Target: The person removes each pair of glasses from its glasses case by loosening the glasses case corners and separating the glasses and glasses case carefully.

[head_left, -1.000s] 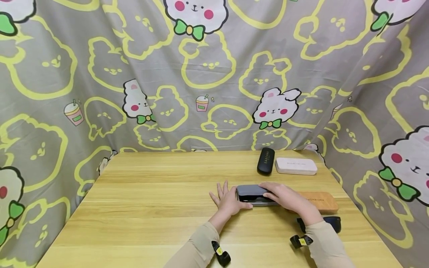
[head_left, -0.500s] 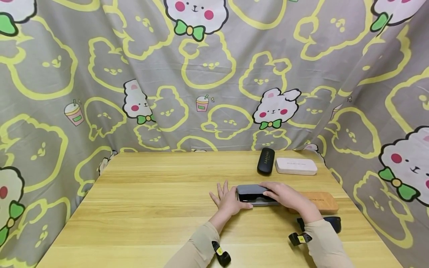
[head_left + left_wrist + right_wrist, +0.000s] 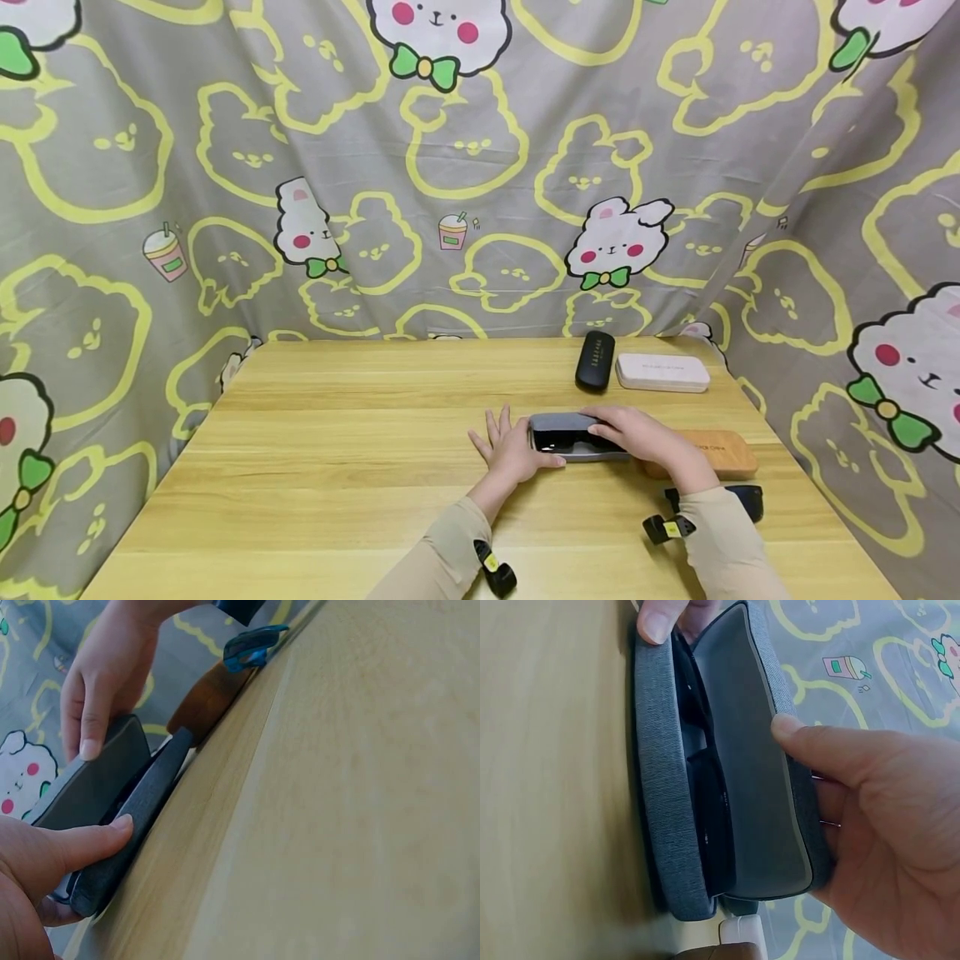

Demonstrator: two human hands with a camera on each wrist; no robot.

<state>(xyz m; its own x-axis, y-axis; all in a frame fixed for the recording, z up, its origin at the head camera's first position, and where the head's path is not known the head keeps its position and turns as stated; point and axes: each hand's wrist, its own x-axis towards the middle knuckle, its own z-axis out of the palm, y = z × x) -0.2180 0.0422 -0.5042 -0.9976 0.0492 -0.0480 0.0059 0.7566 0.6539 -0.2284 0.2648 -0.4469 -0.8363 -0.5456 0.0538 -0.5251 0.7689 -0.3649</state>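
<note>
A grey fabric glasses case (image 3: 558, 422) lies on the table, its lid partly raised. Dark sunglasses (image 3: 718, 825) sit inside, between base and lid, best seen in the right wrist view. My left hand (image 3: 512, 454) grips the case's left end, thumb (image 3: 101, 844) along the front of the base, other fingers spread behind. With my right hand (image 3: 645, 437) I hold the lid (image 3: 750, 765) by its edge, thumb on the rim and fingers on the outer side. The case's right end is partly hidden by this hand in the head view.
An orange-brown case (image 3: 723, 454) lies just right of the grey one. Dark sunglasses (image 3: 747, 502) rest nearer, partly behind my right forearm. A black case (image 3: 595, 361) and a pale pink case (image 3: 663, 372) lie at the back right. A patterned curtain (image 3: 480, 275) borders the wooden table (image 3: 315, 492).
The right hand has shifted up slightly with the lid, and the gap between lid and base shows a little wider. The left hand has stayed in place.
</note>
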